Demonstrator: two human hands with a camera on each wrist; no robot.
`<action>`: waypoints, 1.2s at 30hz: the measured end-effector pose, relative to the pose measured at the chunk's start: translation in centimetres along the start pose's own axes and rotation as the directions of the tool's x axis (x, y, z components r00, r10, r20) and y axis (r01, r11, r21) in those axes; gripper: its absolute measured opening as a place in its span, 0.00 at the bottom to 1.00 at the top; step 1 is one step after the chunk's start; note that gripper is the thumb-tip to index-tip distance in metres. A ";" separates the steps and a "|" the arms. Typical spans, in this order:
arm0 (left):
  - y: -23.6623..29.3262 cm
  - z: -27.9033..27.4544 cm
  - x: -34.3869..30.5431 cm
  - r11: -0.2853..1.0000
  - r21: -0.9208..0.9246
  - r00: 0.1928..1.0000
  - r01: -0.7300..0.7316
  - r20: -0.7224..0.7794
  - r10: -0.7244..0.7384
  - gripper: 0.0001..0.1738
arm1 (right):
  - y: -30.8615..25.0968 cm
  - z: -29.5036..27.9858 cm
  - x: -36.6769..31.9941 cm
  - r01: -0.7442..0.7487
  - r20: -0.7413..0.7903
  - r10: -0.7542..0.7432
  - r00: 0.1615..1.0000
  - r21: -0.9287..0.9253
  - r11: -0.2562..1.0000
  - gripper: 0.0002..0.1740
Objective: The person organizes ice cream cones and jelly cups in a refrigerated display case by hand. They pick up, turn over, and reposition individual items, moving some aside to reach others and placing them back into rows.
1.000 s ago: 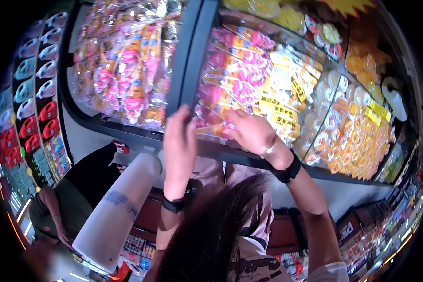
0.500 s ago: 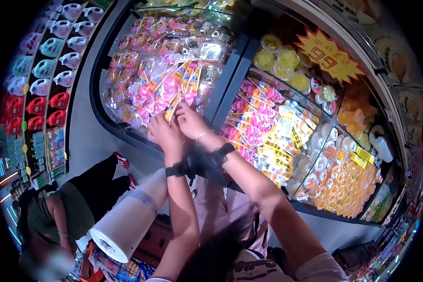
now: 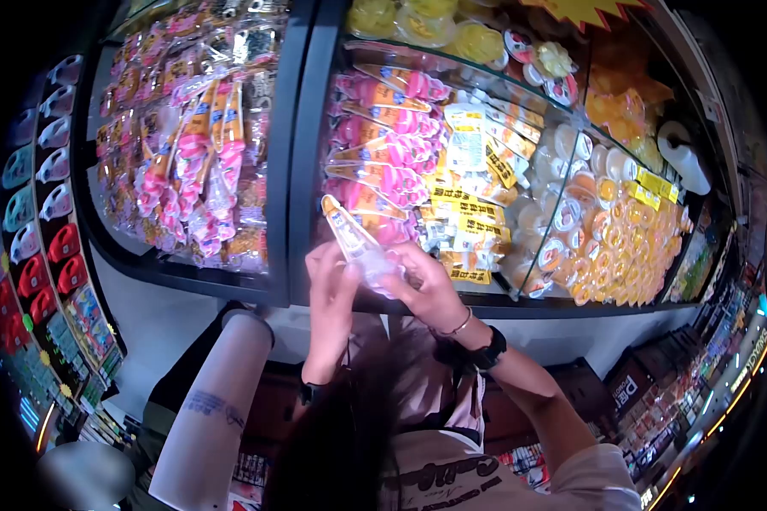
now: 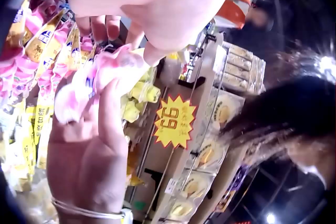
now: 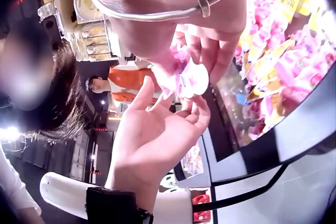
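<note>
Pack (image 3: 358,245): pink/orange, btwn both hands nr display case (image 3: 296,145); print too blurred to read.
L hand (image 3: 329,294): holds pack, fingertips partly hidden.
R hand (image 3: 423,279): pinches pack, some fingers hidden.

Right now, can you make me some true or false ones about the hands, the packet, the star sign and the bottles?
1. The right hand is touching a packet. True.
2. The packet's pointed end faces the person's body. False: it points away.
3. The bracelet is on the left wrist. False: it is on the right wrist.
4. The star sign is yellow with a red edge. True.
5. The red bottles lie on the floor. False: they are on shelves.
</note>
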State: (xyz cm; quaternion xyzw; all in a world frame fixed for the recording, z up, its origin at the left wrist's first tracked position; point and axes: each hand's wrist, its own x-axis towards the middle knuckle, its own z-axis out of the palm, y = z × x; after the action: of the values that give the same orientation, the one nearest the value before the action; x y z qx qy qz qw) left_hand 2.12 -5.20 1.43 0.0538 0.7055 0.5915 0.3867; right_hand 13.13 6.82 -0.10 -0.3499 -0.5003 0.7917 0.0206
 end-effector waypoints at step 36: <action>0.3 4.2 -2.3 0.976 0.216 0.909 0.000 0.407 -0.090 0.30 | -4.3 -4.2 -3.8 0.337 -0.083 -0.433 0.898 -0.503 0.796 0.27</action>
State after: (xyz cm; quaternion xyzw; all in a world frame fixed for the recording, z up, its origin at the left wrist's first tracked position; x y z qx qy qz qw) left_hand 6.17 -3.04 2.77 0.2025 0.6674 0.4791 0.5330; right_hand 17.00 10.75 4.27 -0.3099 -0.7356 0.5850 0.1437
